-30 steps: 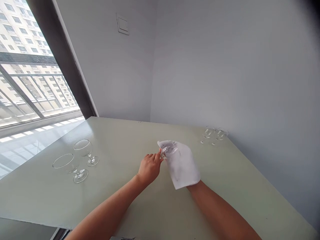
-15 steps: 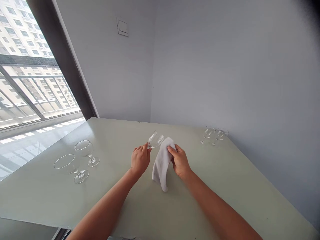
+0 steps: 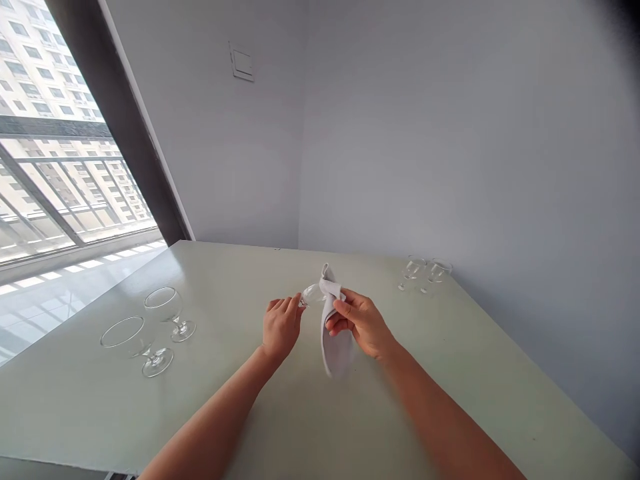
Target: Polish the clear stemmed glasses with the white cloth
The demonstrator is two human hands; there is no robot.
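Observation:
My left hand (image 3: 283, 327) pinches the stem of a small clear stemmed glass (image 3: 311, 294), which lies tilted on its side above the table. A white cloth (image 3: 336, 353) hangs from my right hand (image 3: 361, 323) and covers part of the glass bowl. My right fingers are closed on the cloth at the bowl, so the glass inside is mostly hidden. Both hands are held just above the pale green table (image 3: 240, 273).
Two large clear goblets (image 3: 161, 310) stand upright at the left of the table. Two small glasses (image 3: 425, 271) stand at the far right corner against the grey wall (image 3: 450, 147). A window (image 3: 50, 187) with railings lies to the left.
The white cloth has gone from my right hand's loose hold beside the glass to wrapping over its bowl. My right hand has moved left onto the glass, and the view has tilted slightly.

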